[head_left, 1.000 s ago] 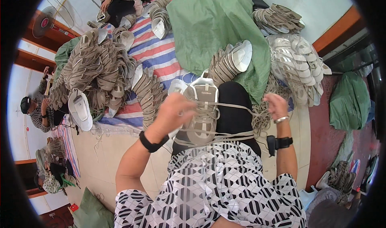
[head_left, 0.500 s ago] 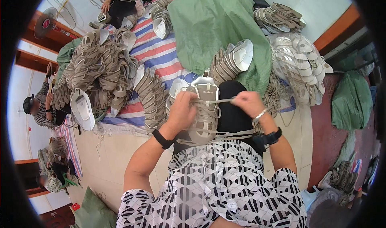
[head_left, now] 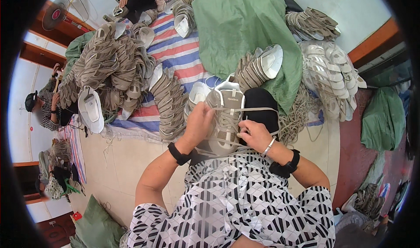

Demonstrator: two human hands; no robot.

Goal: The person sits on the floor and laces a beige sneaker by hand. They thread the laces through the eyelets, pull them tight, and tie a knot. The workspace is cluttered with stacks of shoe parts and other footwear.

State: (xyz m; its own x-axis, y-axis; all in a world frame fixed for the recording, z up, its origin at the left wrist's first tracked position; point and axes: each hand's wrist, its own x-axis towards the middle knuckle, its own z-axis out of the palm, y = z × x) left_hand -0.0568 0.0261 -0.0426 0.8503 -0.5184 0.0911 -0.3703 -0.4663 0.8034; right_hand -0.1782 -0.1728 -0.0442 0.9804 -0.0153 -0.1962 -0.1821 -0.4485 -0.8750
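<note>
A taupe and white shoe upper point(head_left: 230, 103) lies over my lap, its tongue end pointing away from me. A flat taupe shoelace point(head_left: 258, 109) crosses its eyelets and loops out to the right over my dark-clad knee point(head_left: 261, 100). My left hand point(head_left: 201, 124) is closed on the upper's left side, where the lace passes by its fingertips. With the fingers pinched together, my right hand point(head_left: 256, 135) holds the lace low against the upper's right edge. More lace strands run beneath the hands across my lap. Just left of the upper stands another white-lined one point(head_left: 199, 94).
Stacked uppers point(head_left: 166, 105) stand on the striped sheet point(head_left: 175, 51), with a bigger heap point(head_left: 105, 64) to the left. A green cloth point(head_left: 245, 24) covers the far middle. Loose laces point(head_left: 297, 116) and a bagged pile point(head_left: 328, 73) lie at right. Other people sit at far left.
My right hand has come down and inward from the right, now beside the upper's lower edge. The lace stretched taut before now hangs in a wide loop. My left hand stays at the upper.
</note>
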